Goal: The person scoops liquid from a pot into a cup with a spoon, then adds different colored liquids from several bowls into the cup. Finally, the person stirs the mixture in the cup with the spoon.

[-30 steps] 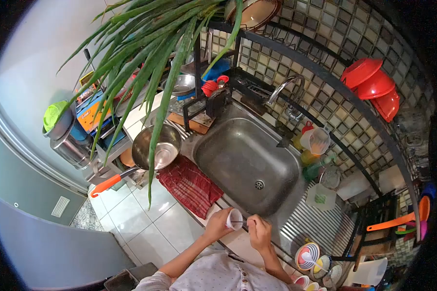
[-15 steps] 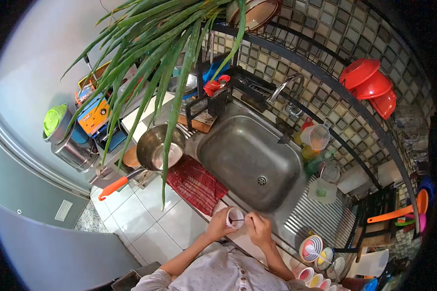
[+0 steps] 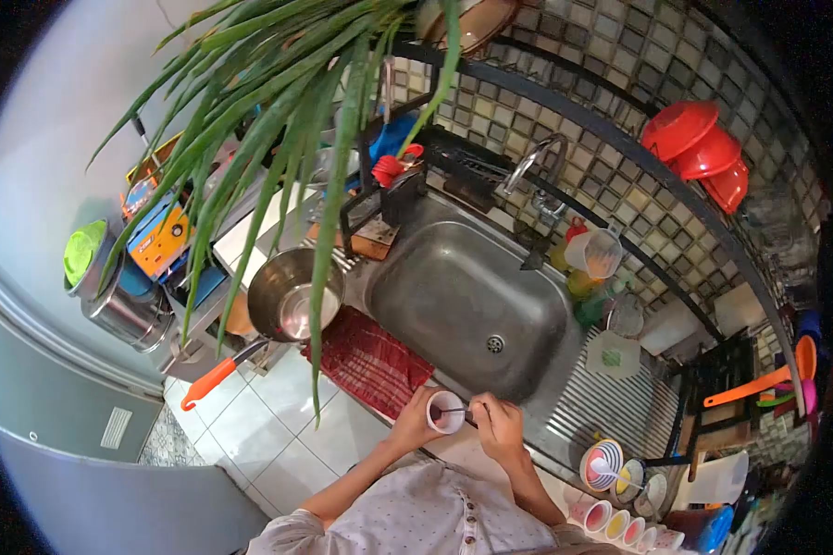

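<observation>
My left hand is wrapped round a small white cup just in front of the sink's near edge. Some dark reddish content shows inside the cup. In my right hand is the handle of a thin utensil, pinched between the fingers, its other end inside the cup. Beside the cup, a red checked cloth hangs over the counter edge.
A steel sink lies ahead. At left is a pot with an orange handle; long green leaves hang above it. Bowls and several small cups stand at lower right. Red bowls rest on the rack.
The view has shifted slightly, so the pot, sink and leaves appear further left. The cup's opening faces the camera more. Both hands keep their holds.
</observation>
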A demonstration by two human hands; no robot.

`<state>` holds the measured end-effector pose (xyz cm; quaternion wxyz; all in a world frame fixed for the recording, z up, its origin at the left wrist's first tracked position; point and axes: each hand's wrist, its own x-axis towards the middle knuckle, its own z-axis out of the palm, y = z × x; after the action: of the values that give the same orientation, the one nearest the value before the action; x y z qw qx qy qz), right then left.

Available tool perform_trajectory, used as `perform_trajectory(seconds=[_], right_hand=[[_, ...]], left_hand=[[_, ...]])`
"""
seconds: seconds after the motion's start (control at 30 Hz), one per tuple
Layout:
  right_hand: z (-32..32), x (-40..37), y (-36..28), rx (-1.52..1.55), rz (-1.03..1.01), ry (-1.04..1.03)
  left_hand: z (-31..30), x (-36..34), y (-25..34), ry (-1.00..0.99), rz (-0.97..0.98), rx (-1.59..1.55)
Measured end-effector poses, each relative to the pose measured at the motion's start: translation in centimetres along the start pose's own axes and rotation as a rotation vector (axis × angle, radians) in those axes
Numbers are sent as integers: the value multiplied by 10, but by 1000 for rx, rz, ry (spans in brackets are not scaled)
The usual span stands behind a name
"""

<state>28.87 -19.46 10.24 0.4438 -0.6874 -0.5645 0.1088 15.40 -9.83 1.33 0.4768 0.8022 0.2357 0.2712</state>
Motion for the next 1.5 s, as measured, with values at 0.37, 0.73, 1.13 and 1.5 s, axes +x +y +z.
perform_trajectory(seconds=[0.37,0.73,1.13,1.5], right_hand=[[-10,-12,18,46,140,106],[-12,-5,24,125,222,93],[18,-5,38,241,51,144],[8,14,20,183,150,11]], left_hand=[[21,23,-8,-111,-53,12],[19,19,-11,-53,-23,49],[-11,15,-4,-115,-2,-34],[0,4,-19,-129,60,64]])
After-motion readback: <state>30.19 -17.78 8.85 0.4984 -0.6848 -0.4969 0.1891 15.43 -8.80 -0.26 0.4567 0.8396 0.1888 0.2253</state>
